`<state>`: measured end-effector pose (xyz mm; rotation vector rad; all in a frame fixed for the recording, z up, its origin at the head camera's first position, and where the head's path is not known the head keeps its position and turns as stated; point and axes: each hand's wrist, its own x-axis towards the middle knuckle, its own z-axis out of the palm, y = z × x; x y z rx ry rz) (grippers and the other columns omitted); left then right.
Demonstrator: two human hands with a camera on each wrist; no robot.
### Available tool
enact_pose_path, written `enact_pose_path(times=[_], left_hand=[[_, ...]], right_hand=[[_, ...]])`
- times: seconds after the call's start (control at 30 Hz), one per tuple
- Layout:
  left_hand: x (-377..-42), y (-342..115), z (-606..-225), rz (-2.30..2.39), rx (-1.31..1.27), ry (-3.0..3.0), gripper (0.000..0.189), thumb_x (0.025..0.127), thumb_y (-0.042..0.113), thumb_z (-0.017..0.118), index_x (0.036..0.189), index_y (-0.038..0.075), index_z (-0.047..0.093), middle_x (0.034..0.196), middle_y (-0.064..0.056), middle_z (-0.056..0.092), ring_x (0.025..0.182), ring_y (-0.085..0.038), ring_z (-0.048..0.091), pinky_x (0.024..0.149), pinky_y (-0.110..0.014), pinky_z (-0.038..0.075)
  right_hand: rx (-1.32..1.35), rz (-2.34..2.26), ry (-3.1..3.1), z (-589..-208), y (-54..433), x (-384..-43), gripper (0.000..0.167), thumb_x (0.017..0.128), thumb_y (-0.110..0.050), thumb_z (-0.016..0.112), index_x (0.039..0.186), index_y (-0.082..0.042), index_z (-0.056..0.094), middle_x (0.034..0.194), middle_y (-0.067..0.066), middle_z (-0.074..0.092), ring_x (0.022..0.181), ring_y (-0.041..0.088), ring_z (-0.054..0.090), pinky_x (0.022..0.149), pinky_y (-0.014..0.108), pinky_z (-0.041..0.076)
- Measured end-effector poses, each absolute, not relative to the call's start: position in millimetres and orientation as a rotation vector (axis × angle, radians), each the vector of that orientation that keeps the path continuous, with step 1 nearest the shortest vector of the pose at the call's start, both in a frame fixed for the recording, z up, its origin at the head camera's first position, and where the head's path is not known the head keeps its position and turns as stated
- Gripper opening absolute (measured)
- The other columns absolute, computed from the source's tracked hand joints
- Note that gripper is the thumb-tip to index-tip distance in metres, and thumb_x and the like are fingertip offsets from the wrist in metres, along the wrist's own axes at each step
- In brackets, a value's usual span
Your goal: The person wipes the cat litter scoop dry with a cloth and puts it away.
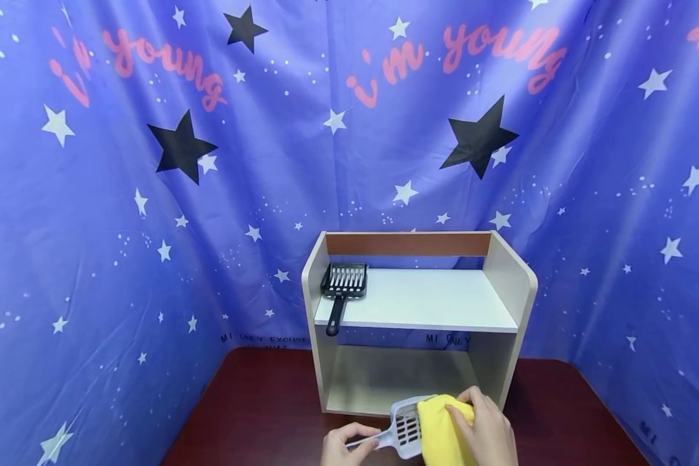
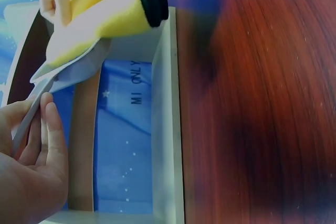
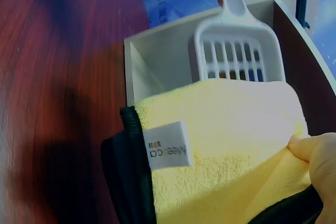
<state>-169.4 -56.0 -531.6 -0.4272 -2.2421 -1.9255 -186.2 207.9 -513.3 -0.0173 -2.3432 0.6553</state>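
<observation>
A light grey slotted litter scoop (image 1: 406, 427) is held up in front of the shelf unit. My left hand (image 1: 349, 444) pinches its handle between thumb and fingers. My right hand (image 1: 485, 427) grips a yellow cloth (image 1: 445, 430) with a dark border, and the cloth lies over the front end of the scoop. In the right wrist view a white label (image 3: 168, 145) shows on the cloth, which hides the lower part of the slotted scoop head (image 3: 236, 56). From the left wrist, the scoop is seen edge-on under the folded cloth (image 2: 105, 19).
A small two-level shelf unit (image 1: 527, 285) stands behind the hands on a dark red wooden table (image 1: 250, 401). On its white upper shelf (image 1: 431, 298) lies a black slotted scoop (image 1: 347, 278), its handle reaching over the front edge. A blue star-patterned curtain (image 1: 268, 194) surrounds the table.
</observation>
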Motion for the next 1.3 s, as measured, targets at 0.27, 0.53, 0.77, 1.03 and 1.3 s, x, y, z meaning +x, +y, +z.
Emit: enact_pose_path(times=[0.27, 0.53, 0.77, 1.03, 1.3], left_hand=[[-172, -76, -529, -1.961, -0.393, -2.232, 0.016, 0.082, 0.005, 0.076, 0.093, -0.007, 0.075, 0.085, -0.020, 0.076, 0.069, 0.002, 0.067, 0.063, -0.017, 0.058], [-175, -81, -519, -2.042, -0.337, -2.206, 0.018, 0.084, 0.004, 0.075, 0.096, -0.009, 0.073, 0.093, -0.022, 0.075, 0.070, -0.004, 0.069, 0.065, -0.019, 0.059], [-173, -77, -522, -2.032, -0.381, -2.214, 0.016, 0.083, 0.001, 0.075, 0.094, -0.010, 0.073, 0.091, -0.022, 0.075, 0.070, 0.000, 0.067, 0.065, -0.019, 0.060], [-173, -76, -521, -1.947, -0.419, -2.213, 0.013, 0.082, 0.005, 0.077, 0.091, -0.004, 0.076, 0.092, -0.019, 0.076, 0.070, 0.002, 0.065, 0.064, -0.021, 0.060], [-172, -71, -521, -1.940, -0.510, -2.209, 0.013, 0.083, 0.003, 0.076, 0.092, -0.007, 0.075, 0.092, -0.022, 0.075, 0.073, 0.003, 0.066, 0.067, -0.028, 0.063]], right_hand=[[-0.127, 0.798, -2.379, -498, 235, -184, 0.025, 0.080, -0.023, 0.083, 0.086, -0.016, 0.060, 0.078, 0.003, 0.069, 0.068, 0.018, 0.060, 0.058, 0.036, 0.045], [-0.090, 0.821, -2.292, -472, 246, -189, 0.023, 0.082, -0.024, 0.082, 0.090, -0.015, 0.062, 0.077, 0.001, 0.071, 0.064, 0.004, 0.054, 0.055, 0.024, 0.041], [0.072, 0.817, -2.282, -465, 231, -196, 0.023, 0.079, -0.018, 0.084, 0.086, -0.016, 0.062, 0.078, -0.002, 0.070, 0.066, 0.001, 0.054, 0.056, 0.023, 0.042], [0.293, 0.784, -2.256, -449, 205, -205, 0.026, 0.076, -0.018, 0.086, 0.086, -0.019, 0.062, 0.081, -0.005, 0.066, 0.071, 0.002, 0.052, 0.059, 0.022, 0.043], [0.505, 0.714, -2.277, -446, 184, -200, 0.028, 0.074, -0.019, 0.086, 0.089, -0.023, 0.062, 0.078, -0.016, 0.053, 0.071, -0.004, 0.042, 0.058, 0.018, 0.040]])
